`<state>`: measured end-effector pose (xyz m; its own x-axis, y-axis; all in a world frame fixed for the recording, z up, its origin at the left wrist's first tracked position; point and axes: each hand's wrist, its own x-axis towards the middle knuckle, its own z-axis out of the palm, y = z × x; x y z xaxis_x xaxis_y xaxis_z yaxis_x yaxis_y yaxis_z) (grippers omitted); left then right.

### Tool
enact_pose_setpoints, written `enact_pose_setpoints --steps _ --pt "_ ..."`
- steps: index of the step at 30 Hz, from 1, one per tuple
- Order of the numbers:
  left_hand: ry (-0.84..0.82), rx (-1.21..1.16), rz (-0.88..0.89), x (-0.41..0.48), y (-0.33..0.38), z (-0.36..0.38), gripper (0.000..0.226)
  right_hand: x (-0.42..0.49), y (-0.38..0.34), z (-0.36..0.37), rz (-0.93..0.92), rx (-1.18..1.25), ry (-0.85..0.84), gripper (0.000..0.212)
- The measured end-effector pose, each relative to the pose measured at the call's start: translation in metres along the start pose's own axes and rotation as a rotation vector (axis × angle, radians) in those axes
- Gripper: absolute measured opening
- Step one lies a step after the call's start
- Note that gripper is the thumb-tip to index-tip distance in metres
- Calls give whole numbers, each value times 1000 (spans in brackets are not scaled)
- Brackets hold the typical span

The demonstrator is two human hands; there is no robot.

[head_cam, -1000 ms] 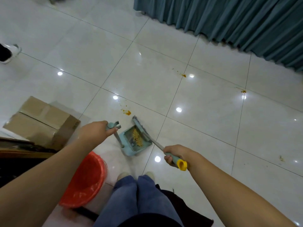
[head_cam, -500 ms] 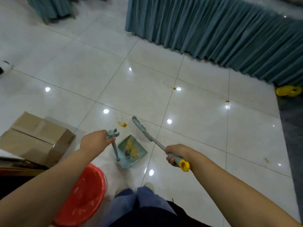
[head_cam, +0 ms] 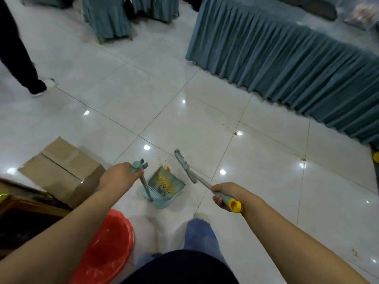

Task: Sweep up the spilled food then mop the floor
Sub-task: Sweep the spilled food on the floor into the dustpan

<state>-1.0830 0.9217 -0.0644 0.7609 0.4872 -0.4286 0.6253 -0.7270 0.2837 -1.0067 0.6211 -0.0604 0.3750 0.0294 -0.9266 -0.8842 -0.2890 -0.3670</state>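
Observation:
A teal dustpan sits on the white tiled floor just ahead of my feet, with yellow food scraps in its tray. My left hand grips the top of its upright handle. My right hand grips the teal, yellow-capped handle of a small broom, whose head is lifted to the right of the pan. A small pile of yellow spilled food lies at the pan's front lip. More orange spots sit at a tile joint, further right, and at the lower right.
A red bucket stands by my left leg. A flattened cardboard box lies on the left. A table with a teal pleated skirt runs along the back right. Covered chairs stand at the back. Another person's leg is at far left.
The view has tilted up, showing more of the room. The dustpan has slid forward to the small food pile. The broom head has lifted away to the right of the pan.

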Motion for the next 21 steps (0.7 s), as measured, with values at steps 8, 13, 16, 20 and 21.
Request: enact_pose_setpoints --steps 8,13,16,20,21 --pt "62 -235 -194 16 38 0 35 51 -89 -8 3 -169 -124 12" --pt "197 -324 -349 2 64 7 42 64 -143 -13 -3 -379 -197 15" --pt "286 -332 -430 -16 75 14 42 66 -163 -11 -16 -516 -217 17" --pt "389 -417 -541 -48 86 26 40 65 -168 -3 -53 -598 -261 16" --pt "409 -436 -560 -57 86 30 39 65 -166 -1 -66 -610 -276 15"
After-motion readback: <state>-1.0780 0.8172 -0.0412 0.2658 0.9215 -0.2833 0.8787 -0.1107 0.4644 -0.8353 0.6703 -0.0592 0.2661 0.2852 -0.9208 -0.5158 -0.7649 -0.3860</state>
